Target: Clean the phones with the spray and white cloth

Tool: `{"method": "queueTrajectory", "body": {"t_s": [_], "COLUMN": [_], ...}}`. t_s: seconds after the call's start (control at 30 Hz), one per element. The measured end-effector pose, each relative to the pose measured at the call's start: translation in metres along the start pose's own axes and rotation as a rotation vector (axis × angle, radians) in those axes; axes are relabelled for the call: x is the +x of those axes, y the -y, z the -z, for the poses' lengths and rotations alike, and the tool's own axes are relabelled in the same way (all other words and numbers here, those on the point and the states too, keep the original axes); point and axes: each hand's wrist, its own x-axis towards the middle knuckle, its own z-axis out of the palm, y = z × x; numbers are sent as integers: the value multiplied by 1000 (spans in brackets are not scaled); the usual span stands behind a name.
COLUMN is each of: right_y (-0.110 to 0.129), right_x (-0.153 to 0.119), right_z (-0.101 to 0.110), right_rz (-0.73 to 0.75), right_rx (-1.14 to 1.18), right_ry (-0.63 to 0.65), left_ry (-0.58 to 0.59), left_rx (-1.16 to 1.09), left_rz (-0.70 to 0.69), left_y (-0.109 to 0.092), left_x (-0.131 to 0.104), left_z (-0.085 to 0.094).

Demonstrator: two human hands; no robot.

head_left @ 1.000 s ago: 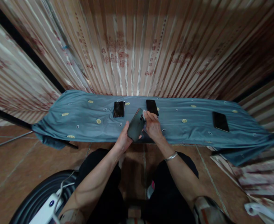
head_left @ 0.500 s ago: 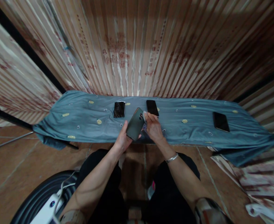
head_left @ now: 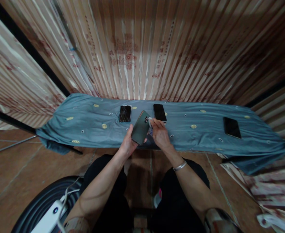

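A dark green phone, back side up and tilted, is held above the front edge of the cloth by my left hand. My left thumb lies along its left edge, with fingertips showing at the right. Beside the camera lenses, my right hand pinches a small crumpled whitish cloth or wipe against the phone's upper right edge. Behind the hands lie a black phone on the left and another black phone on the right.
Blue patterned cloth covers a long narrow bench. A third dark phone lies toward its right end. Striped curtains hang behind, with black poles at both sides. At lower left, a white power strip rests on a black round object.
The view has shifted slightly. My right fingers have moved a little at the phone's camera corner, while my left hand keeps its hold.
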Motion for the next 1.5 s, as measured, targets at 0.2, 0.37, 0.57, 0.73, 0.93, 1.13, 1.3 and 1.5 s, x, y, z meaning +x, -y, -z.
{"method": "queueTrajectory", "body": {"t_s": [0.2,0.37,0.57,0.73,0.93,1.13,1.3,1.5], "right_y": [-6,-12,-8,-2,-4,-6,-1,5], "right_x": [3,4,6,6,7,9,6,2], "right_z": [4,2,2,3,5,3,0,-3], "right_rz": [-19,-39,1,20,9,-12,-26,-55], "right_rx": [4,15,-9,-53,-22,-30,-38,-44], "right_ry": [-30,-43,-39,-31,-23,-42,-42,-20], "left_ry": [2,1,1,-4,-23,-17,-3,14], "left_rx": [79,145,174,170,134,61,27,14], "left_rz": [-28,-82,-120,-132,-98,-13,13,-3], "left_y": [3,8,13,11,9,4,2,4], "left_x": [-3,-5,1,1,-2,-3,-1,2], "left_z": [-6,-7,1,1,-5,-8,-4,-1]}}
